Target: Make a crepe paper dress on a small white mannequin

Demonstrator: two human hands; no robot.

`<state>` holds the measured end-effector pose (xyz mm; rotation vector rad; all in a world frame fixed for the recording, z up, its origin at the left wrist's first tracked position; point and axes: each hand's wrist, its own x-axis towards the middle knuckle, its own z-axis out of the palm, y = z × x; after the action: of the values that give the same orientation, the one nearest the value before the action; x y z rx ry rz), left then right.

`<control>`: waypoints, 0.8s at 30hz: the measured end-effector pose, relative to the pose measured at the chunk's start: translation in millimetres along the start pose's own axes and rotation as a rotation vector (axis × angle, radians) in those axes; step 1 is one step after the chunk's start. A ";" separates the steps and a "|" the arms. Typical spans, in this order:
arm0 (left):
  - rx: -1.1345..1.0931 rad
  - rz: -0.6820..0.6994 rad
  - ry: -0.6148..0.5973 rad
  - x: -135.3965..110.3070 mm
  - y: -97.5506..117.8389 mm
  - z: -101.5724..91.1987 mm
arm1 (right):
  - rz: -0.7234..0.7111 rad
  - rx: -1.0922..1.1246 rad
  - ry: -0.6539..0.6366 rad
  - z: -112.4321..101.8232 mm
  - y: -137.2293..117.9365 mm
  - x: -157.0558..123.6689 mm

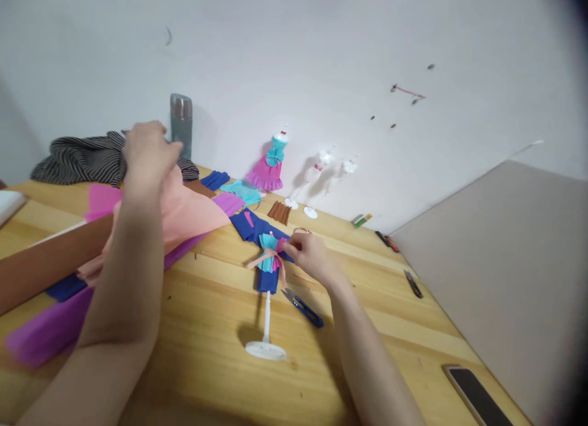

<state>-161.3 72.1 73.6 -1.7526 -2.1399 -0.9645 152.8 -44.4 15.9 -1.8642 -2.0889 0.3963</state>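
Note:
A small dress form [267, 319] stands upright on a round white base. It wears a dark blue wrap [267, 281], a pleated turquoise piece [266, 245] and a thin peach ribbon [257, 260] tied around the middle. My right hand [309, 254] pinches the pink pleated piece [280, 245] at the form's right side. Over the pile at the left, my left hand [149, 145] is raised above a peach sheet [188, 208], near a striped cloth [87, 159]. Its thumb shows, but its fingers are mostly hidden. Blue-handled thread snips [305, 309] lie beside the form.
Brown [59, 260] and purple [50, 328] sheets spread across the left. A grey bottle [181, 125] stands by the wall. Farther back is a dressed form [271, 162] in pink and turquoise. A cutter [413, 284] and a phone [478, 395] lie along the right edge.

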 end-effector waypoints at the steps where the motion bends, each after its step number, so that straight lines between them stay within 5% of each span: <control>1: -0.094 0.075 -0.041 -5.7 19.2 -2.6 | 0.008 0.003 -0.034 4.7 3.1 2.7; 4: -0.311 0.339 -0.254 -36.0 79.7 -1.6 | 0.020 0.032 -0.139 14.5 8.9 6.3; 7: -0.405 0.671 -0.666 -76.1 125.6 11.5 | 0.048 0.068 -0.185 17.7 13.7 7.1; 9: -0.403 0.730 -0.737 -98.5 142.2 22.6 | 0.072 0.096 -0.188 17.7 18.4 8.0; 17: -0.209 0.550 -0.891 -111.2 135.5 63.1 | 0.183 0.318 -0.275 18.1 32.4 11.7; 24: -0.176 0.315 -1.369 -110.8 129.0 83.1 | 0.256 0.534 -0.379 37.0 33.8 14.3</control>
<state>8.6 44.0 -4.9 -3.2611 -2.1375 0.3469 166.8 -26.3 -30.9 -1.8137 -1.6996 1.3147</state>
